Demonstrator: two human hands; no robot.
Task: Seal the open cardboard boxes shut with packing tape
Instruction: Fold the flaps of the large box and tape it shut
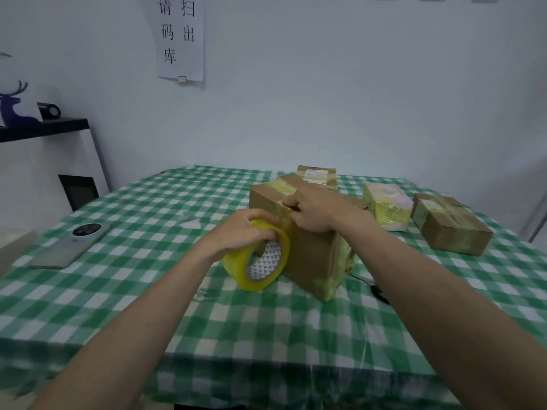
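A grey phone [71, 245] is laid on the checked tablecloth [148, 291], well left of the fingers (a paper sign [180, 37] hangs above).

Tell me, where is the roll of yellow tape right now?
In the head view, the tape roll stands on edge near the table's middle, gripped from above by the left hand and pressed against the near side of the cardboard box.

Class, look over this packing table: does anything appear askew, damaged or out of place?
The brown cardboard box under the right hand sits skewed to the table's edge, with wrinkled yellowish tape at its near corner. A pair of black scissors lies partly hidden behind it. Nothing looks spilled.
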